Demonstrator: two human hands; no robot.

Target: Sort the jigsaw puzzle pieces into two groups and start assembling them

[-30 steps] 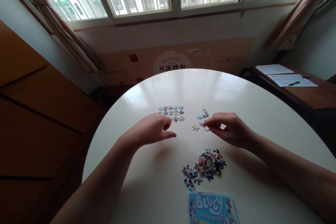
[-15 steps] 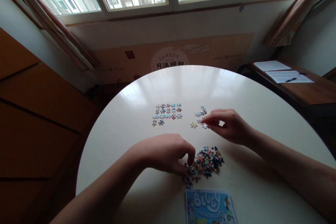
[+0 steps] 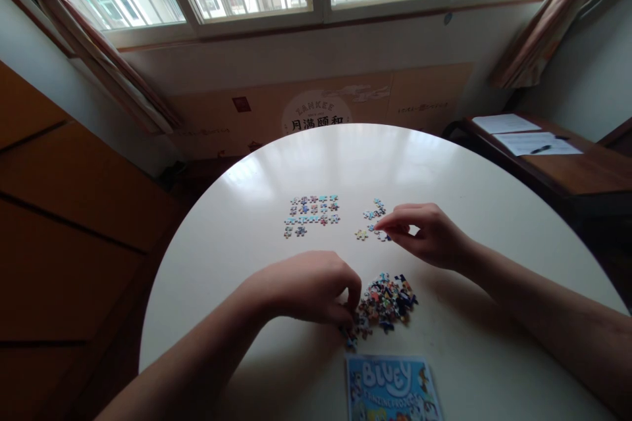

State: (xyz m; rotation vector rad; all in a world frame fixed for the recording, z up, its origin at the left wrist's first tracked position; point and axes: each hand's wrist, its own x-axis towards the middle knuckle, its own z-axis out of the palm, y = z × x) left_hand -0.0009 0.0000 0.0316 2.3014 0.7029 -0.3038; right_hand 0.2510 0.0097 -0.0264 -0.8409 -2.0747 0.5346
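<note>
My left hand [image 3: 316, 289] is at the left edge of a heap of jigsaw pieces [image 3: 388, 302], thumb and forefinger pinched together; what lies between them is too small to make out. My right hand [image 3: 419, 230] reaches in from the right, its fingertips closed over a small piece beside a loose group of pieces [image 3: 378, 207]. A yellowish piece [image 3: 362, 235] lies just left of those fingertips. Further left, several pieces stand in rows [image 3: 314, 209]. Below the heap is a blue "Bluey" picture box or card [image 3: 392, 385], cut off by the lower edge.
Everything lies on a round white table [image 3: 222, 230]. Beyond its far edge a beige printed box [image 3: 197, 112] stands under the window. At the right, papers [image 3: 536, 143] and a pen rest on a brown wooden desk [image 3: 597, 164]. An orange-brown cabinet [image 3: 59, 243] is at the left.
The view has shifted slightly. My left thumb and forefinger have drawn closer together at the heap's edge. My right hand has stayed nearly still.
</note>
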